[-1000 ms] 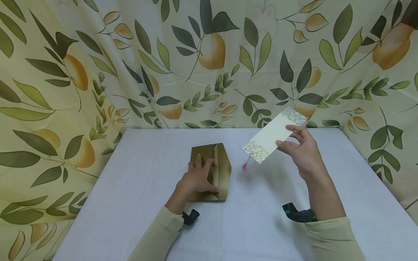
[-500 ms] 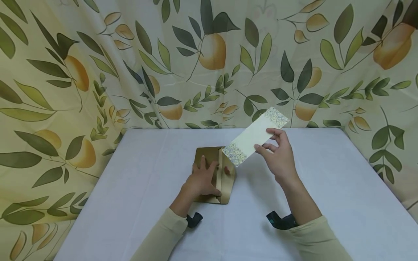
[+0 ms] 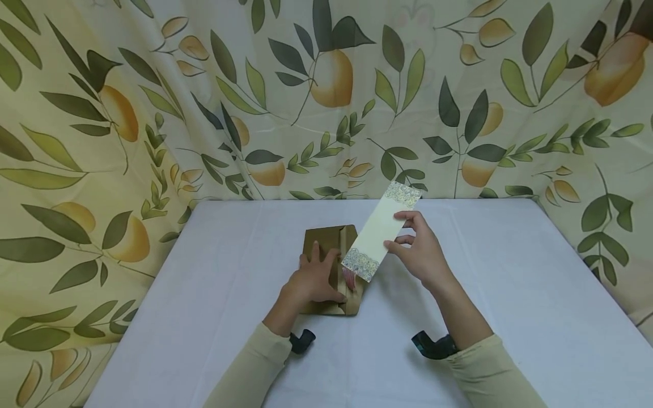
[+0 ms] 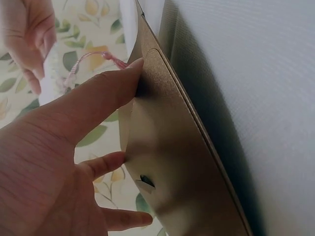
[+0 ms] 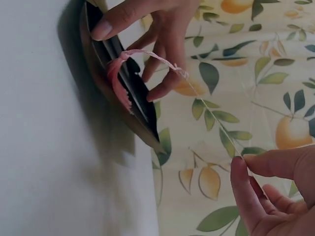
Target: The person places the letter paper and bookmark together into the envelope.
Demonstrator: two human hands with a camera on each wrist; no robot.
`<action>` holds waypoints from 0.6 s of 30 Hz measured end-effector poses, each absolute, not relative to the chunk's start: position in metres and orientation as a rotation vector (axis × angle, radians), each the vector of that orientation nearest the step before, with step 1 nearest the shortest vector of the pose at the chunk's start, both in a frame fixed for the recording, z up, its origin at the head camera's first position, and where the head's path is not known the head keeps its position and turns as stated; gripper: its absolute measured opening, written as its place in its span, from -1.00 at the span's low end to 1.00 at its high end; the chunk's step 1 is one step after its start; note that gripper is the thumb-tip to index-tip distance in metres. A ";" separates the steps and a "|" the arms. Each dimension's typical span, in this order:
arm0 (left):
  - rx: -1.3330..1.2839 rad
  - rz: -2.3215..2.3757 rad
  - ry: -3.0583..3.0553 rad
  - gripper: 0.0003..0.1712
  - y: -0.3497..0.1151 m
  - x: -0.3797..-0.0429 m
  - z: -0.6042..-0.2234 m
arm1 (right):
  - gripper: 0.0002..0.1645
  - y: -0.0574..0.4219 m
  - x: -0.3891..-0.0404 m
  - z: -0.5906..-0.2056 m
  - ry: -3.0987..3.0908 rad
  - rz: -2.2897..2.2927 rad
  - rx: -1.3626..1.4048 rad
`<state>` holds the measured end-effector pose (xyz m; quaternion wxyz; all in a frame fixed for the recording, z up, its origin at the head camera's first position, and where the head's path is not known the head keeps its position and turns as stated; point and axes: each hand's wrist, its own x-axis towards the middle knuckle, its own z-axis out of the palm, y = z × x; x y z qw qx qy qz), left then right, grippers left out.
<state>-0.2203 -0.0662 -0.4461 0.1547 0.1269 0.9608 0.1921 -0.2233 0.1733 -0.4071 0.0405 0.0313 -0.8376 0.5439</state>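
A gold envelope lies on the table, its flap unfolded toward the right. My left hand rests on it with fingers spread, the thumb touching the edge of the mouth, as the left wrist view shows along the envelope's gold side. Between thumb and fingers, my right hand pinches a cream bookmark with patterned ends, tilted above the flap. From its lower end hangs a pink tassel. The right wrist view shows the bookmark edge-on and the tassel against the envelope's mouth.
A white cloth covers the table. Behind it hangs a curtain printed with leaves and fruit. Dark wrist cameras are strapped on the left wrist and the right wrist.
My right hand has brought the bookmark leftward and down, from beside the envelope to over its flap, and tilted it steeper. The left hand stays on the envelope, which has shifted slightly right.
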 end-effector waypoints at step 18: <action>0.353 0.648 2.728 0.15 -0.070 -0.219 -0.442 | -0.27 0.168 -0.231 -0.428 -2.722 1.572 0.125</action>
